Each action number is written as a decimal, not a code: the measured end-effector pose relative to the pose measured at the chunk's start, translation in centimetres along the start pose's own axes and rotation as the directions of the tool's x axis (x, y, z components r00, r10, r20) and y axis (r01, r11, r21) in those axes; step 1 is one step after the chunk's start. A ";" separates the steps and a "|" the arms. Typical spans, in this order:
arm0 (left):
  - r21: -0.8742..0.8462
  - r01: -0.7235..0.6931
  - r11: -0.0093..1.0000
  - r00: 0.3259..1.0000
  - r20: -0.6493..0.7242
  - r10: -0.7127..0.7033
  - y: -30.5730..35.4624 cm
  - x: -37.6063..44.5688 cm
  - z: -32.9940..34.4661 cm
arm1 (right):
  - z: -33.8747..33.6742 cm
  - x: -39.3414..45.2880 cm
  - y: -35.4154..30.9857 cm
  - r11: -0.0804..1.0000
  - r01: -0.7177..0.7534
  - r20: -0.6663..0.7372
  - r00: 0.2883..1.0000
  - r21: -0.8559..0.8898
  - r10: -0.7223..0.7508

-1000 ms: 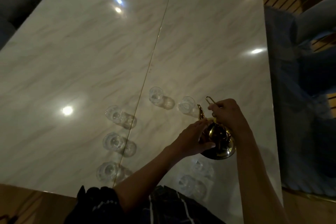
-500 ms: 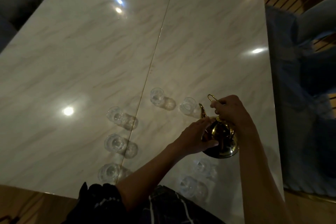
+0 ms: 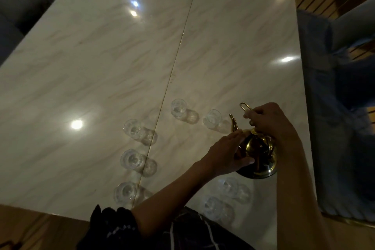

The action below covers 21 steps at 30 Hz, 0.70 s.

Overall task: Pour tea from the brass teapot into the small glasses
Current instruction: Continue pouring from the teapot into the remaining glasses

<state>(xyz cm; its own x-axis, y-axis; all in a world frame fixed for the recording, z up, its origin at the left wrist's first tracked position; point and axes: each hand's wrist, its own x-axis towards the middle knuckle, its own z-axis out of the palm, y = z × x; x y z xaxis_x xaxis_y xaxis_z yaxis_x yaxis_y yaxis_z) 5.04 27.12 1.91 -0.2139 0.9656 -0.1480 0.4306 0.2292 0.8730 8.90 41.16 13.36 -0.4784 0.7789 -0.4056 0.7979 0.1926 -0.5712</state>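
Observation:
The brass teapot stands on the marble table near its right edge, spout pointing away from me. My right hand grips the teapot's wire handle at the top. My left hand is wrapped against the pot's left side. Several small clear glasses stand around it: one just beyond the spout, another further left, three in a column on the left, and two near me. The dim light hides whether they hold tea.
A thin brass seam runs down the middle of the table. A chair with blue cloth stands close to the table's right edge. A dark seat sits at the far left. The table's near edge is just below the glasses.
Both hands and the teapot stay in nearly the same place; the pot has shifted very slightly to the right. The glasses have not moved.

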 end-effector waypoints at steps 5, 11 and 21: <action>0.018 -0.022 1.000 1.000 -0.010 0.023 0.8 -0.3 -0.4 | -0.6 -0.6 -0.6 1.000 0.005 -0.009 1.000 -0.009 -0.006; 0.004 -0.076 0.997 0.996 -0.052 0.076 2.1 -0.8 -1.0 | -1.4 -1.3 -1.3 0.999 0.020 0.006 1.000 -0.035 -0.020; 0.006 -0.102 0.995 0.991 -0.082 0.102 3.6 -1.2 -1.1 | -2.4 -2.0 -1.7 0.998 0.025 0.015 1.000 -0.059 -0.025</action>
<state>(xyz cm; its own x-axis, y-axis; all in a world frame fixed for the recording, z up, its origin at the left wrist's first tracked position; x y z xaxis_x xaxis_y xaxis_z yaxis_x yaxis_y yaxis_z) 5.86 26.67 5.69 -0.2399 0.9706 -0.0199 0.4551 0.1305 0.8808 9.39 40.68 16.89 -0.5032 0.7651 -0.4018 0.8058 0.2474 -0.5381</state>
